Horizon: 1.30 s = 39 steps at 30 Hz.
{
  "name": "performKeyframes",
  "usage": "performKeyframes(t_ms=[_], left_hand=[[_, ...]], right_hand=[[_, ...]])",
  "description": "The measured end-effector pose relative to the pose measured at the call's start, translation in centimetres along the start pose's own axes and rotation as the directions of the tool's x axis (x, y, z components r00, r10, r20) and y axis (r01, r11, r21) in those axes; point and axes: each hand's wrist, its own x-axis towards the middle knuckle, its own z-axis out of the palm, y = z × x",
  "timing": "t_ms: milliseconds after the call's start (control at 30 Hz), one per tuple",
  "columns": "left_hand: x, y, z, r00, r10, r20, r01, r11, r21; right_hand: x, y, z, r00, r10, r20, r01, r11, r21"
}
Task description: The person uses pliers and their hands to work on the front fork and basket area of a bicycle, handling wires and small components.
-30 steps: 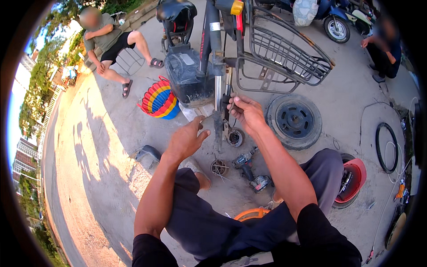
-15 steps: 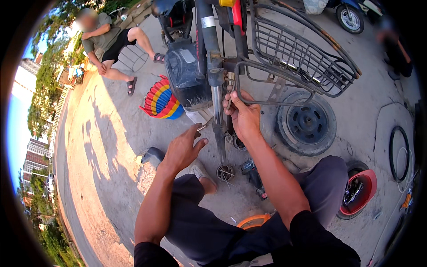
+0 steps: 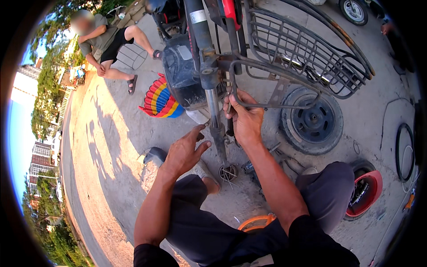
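Note:
An upright front fork with a shiny stanchion [image 3: 212, 109] stands before me, below a black wire basket [image 3: 302, 53]. My right hand [image 3: 244, 115] is closed at the fork's right leg [image 3: 229, 127], just right of the shiny tube; what exactly its fingers grip is partly hidden. My left hand [image 3: 186, 153] is left of the fork, with a small metal piece [image 3: 203, 126] at its curled index finger and its thumb apart. A spoked round part [image 3: 228, 173] lies at the fork's foot, and a cordless power tool [image 3: 251, 169] is partly behind my right forearm.
A loose wheel [image 3: 313, 118] lies at right, beside a red helmet [image 3: 373, 187] holding tools and a black hoop [image 3: 402, 151]. A striped basket [image 3: 162, 98] sits at left. A seated person [image 3: 109, 49] is at upper left, another [image 3: 393, 42] at upper right.
My right hand has moved up to the fork's right leg and closed there. The bike's upper parts and basket appear larger and shifted in the view; the left hand stays left of the fork.

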Motion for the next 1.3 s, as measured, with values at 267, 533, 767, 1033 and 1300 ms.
performKeyframes(t_ms=[267,533,767,1033,1300], left_hand=[[0.4,0.5,0.0,0.999,0.01,-0.042,-0.011,0.999,-0.035],[1.0,1.2,0.7,0.988,0.088,-0.127,-0.097,0.993,-0.074],[1.3,1.4,1.0,0.986,0.094,-0.14,-0.104,0.992,-0.068],[1.8,1.7,1.4,0.98,0.121,-0.158,-0.127,0.991,-0.03],[1.8,2.1,1.0,0.986,0.106,-0.131,-0.114,0.992,-0.056]], right_hand=[[1.5,-0.4,-1.9,0.995,-0.036,0.091,0.05,0.987,-0.156],[2.7,-1.1,-2.8,0.961,-0.18,0.211,0.262,0.841,-0.473],[1.1,-0.9,-1.4,0.995,0.007,0.101,0.003,0.996,-0.091],[0.8,-0.5,-1.3,0.994,0.032,0.101,-0.034,0.999,0.015],[0.5,-0.7,-0.6,0.985,0.119,0.121,-0.139,0.975,0.175]])
